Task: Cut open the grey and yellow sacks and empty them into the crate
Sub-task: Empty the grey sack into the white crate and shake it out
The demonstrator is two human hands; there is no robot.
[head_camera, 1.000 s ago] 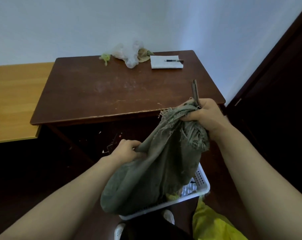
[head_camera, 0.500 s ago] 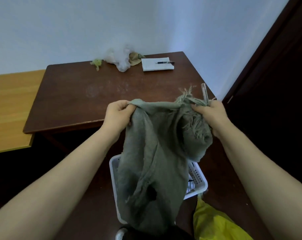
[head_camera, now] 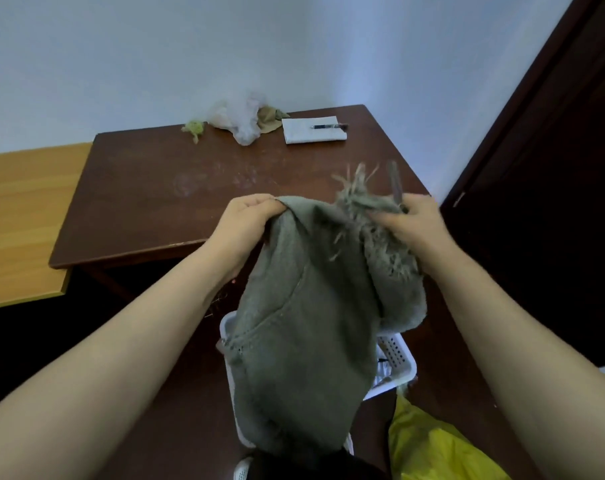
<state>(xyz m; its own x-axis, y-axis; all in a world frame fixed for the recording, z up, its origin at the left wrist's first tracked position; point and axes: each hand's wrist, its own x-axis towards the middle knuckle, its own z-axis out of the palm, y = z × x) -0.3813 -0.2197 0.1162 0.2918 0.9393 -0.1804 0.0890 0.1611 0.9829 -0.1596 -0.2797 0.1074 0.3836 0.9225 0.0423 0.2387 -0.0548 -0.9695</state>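
Pinching the top hem of the grey woven sack [head_camera: 304, 323], my left hand [head_camera: 249, 220] holds it before the near edge of the dark wooden desk [head_camera: 148, 202], above the white plastic crate [head_camera: 400, 362]. My right hand [head_camera: 412, 226] clutches its frayed end plus a thin dark tool [head_camera: 394, 183]. A yellow plastic sack [head_camera: 432, 448] lies right of the crate.

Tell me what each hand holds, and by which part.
Both hold the grey sack by its top: the left hand grips a fold, the right hand the frayed end, with a thin dark tool.

Bare forearms [head_camera: 128, 368], left hand [head_camera: 249, 220], right hand [head_camera: 412, 225]; dark garment [head_camera: 311, 465], white shoe [head_camera: 241, 470].
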